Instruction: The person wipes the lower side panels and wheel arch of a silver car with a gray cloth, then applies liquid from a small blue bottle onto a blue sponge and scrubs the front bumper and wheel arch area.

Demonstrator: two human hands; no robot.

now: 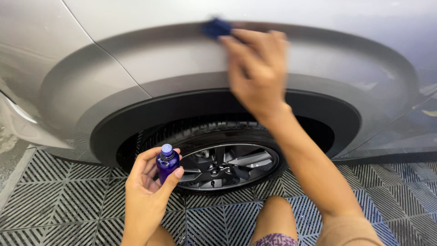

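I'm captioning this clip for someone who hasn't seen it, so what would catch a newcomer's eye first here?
First, the right hand, blurred at top centre, pressing a small blue applicator pad against the grey wheel-arch trim of a silver car. Next, the left hand at lower left, holding a small dark-blue bottle upright. Behind the bottle sit the tyre and the alloy wheel, on a grated tile floor.

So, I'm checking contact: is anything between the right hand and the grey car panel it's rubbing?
Yes: a small blue pad sits under the fingers of the right hand, against the car panel above the wheel arch.
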